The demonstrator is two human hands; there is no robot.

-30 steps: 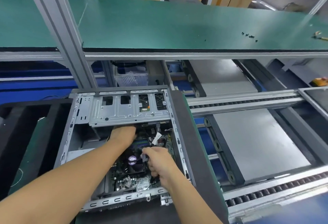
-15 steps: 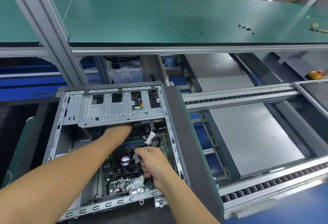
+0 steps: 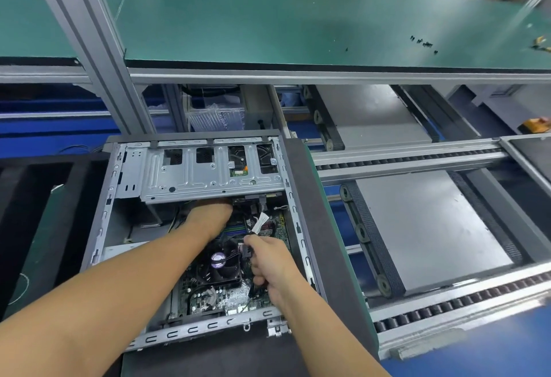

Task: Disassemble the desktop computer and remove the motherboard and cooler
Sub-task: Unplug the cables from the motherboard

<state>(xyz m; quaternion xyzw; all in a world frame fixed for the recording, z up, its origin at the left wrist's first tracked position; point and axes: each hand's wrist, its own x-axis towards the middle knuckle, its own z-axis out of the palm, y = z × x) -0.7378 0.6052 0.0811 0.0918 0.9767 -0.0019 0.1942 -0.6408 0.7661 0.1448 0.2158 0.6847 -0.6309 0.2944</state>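
An open grey computer case [image 3: 117, 206] lies on its side in front of me. Inside it sits the green motherboard [image 3: 217, 297] with a black fan cooler [image 3: 220, 266] on top. A metal drive cage [image 3: 208, 178] spans the far part of the case. My left hand [image 3: 210, 217] reaches under the cage's edge, its fingers hidden. My right hand [image 3: 268, 263] is curled round a black cable connector [image 3: 247, 253] just right of the cooler. A white-tagged cable [image 3: 260, 223] runs up from it.
The case rests on a dark padded pallet [image 3: 316, 227] on the conveyor line. Roller rails [image 3: 411, 159] and grey plates [image 3: 426, 227] lie to the right. A green bench [image 3: 268, 18] beyond holds several small black screws [image 3: 423, 44]. An aluminium post [image 3: 89, 48] stands at left.
The camera view has shifted slightly; both hands stay inside the case, the left a bit deeper under the drive cage, the right still gripping the connector.
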